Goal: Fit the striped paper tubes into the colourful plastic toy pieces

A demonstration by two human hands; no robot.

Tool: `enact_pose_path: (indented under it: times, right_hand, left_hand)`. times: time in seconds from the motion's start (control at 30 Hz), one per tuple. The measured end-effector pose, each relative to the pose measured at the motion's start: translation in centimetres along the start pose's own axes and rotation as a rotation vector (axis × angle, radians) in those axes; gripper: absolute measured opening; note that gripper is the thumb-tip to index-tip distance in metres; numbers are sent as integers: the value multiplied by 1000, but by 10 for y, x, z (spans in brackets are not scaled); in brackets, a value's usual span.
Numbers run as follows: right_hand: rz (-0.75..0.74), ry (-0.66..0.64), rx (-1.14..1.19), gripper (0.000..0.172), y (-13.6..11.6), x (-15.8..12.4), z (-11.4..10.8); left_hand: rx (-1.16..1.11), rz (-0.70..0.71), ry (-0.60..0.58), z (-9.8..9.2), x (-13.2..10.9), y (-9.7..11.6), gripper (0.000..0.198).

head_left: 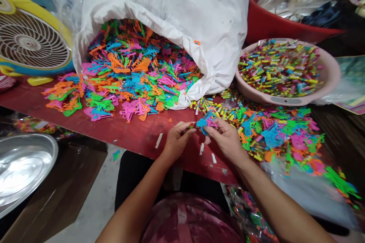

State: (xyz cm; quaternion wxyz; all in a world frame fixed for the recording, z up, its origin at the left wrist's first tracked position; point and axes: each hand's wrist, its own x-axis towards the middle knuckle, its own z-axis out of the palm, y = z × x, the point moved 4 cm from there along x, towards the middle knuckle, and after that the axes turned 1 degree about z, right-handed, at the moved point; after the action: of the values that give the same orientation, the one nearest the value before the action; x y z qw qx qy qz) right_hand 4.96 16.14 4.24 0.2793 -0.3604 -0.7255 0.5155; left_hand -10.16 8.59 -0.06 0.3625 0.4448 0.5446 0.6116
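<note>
Both my hands meet above the front part of the red table. My right hand (228,142) grips a blue plastic toy piece (202,122) between thumb and fingers, together with a pink piece (212,122). Close beside it, my left hand (178,139) pinches a small dark red tube (192,125), mostly covered by the fingertips. Its end points towards the blue piece; whether they touch, I cannot tell. Just beyond the hands lie loose small wrapped tubes (216,109), yellow and red. Right of my right hand spreads a pile of mixed plastic toy pieces (273,136).
A white sack (176,3) spills colourful plastic toy pieces (134,76) onto the red table (137,133). A pink basin (288,101) holds many small tubes. A yellow-blue fan (31,41) stands left, above a metal bowl (25,174). Clear plastic bags (308,190) lie right.
</note>
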Motion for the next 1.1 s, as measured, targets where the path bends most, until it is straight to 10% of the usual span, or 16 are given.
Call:
enact_pose_path:
  times: [0.8, 1.1]
  right_hand:
    - [-239, 141, -479, 29, -19, -15, 17]
    - [49, 68, -141, 28, 3, -13, -4]
  left_hand:
    - [408, 209, -7, 7, -5, 2, 22]
    - [664, 160, -158, 19, -10, 5, 30]
